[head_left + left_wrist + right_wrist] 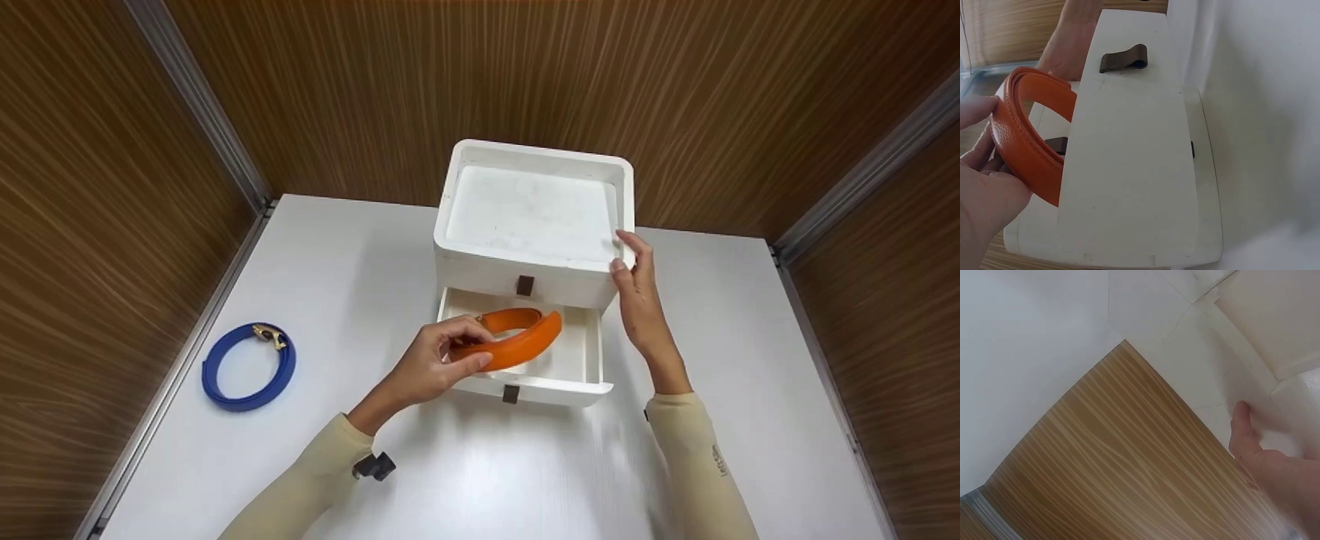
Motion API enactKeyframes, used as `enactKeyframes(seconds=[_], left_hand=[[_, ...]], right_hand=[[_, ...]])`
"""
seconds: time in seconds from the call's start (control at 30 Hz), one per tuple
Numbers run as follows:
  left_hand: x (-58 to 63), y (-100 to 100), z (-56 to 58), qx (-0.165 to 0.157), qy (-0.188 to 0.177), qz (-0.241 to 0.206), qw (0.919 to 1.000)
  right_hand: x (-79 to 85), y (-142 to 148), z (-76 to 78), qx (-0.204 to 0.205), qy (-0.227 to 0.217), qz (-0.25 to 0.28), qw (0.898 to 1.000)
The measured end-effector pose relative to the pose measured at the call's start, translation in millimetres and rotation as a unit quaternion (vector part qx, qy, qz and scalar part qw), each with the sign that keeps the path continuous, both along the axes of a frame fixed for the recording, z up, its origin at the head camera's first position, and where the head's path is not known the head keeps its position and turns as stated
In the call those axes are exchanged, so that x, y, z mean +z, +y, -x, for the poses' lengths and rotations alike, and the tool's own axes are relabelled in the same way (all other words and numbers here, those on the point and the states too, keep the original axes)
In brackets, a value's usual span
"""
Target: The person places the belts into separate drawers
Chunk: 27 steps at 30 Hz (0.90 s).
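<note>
A coiled orange belt [521, 349] is pinched between the thumb and fingers of my left hand [427, 364], above the pulled-out lower drawer [585, 349]. In the left wrist view the orange belt [1027, 135] stands partly behind the drawer's white front [1129, 146]. The white two-drawer unit [532, 262] has a shallow tray top and brown pull tabs. Its upper drawer is closed. My right hand [637, 292] holds the unit's right front corner, fingertips over the rim. In the right wrist view, part of the right hand [1275, 472] shows beside the white unit.
A coiled blue belt [285, 367] with a gold buckle lies on the white table [337, 262] at the left. Wood-grain panels [360, 97] with metal edge strips enclose the table at the back and both sides.
</note>
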<state>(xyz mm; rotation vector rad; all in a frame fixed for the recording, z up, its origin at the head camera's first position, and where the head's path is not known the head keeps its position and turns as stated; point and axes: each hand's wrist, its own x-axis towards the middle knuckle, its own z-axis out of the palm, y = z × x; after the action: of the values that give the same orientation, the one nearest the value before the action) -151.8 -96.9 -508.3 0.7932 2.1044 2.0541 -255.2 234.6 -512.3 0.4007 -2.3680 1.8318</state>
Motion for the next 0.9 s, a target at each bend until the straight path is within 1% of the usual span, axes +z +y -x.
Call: enactKeyframes(seconds=[0.17,0.5,0.7,0.9], left_hand=[[-2.7,1,2.9,-0.009,-0.026,-0.008,0.9996],[-3.8,3,6.2,-0.004,-0.057,-0.018,0.9982],[-4.2,7,7.1,0.012,-0.072,-0.005,0.9973],[-9.6,12,8.7,0.028,-0.091,0.011,0.9954]], right_hand=[[0.0,-1,-1.5,-0.003,0.000,-0.004,1.000],[0.4,-1,-0.7,-0.005,0.000,-0.003,1.000],[0.3,-1,0.7,-0.005,0.001,-0.001,1.000],[-0.5,-1,0.4,-0.004,0.001,0.000,1.000]])
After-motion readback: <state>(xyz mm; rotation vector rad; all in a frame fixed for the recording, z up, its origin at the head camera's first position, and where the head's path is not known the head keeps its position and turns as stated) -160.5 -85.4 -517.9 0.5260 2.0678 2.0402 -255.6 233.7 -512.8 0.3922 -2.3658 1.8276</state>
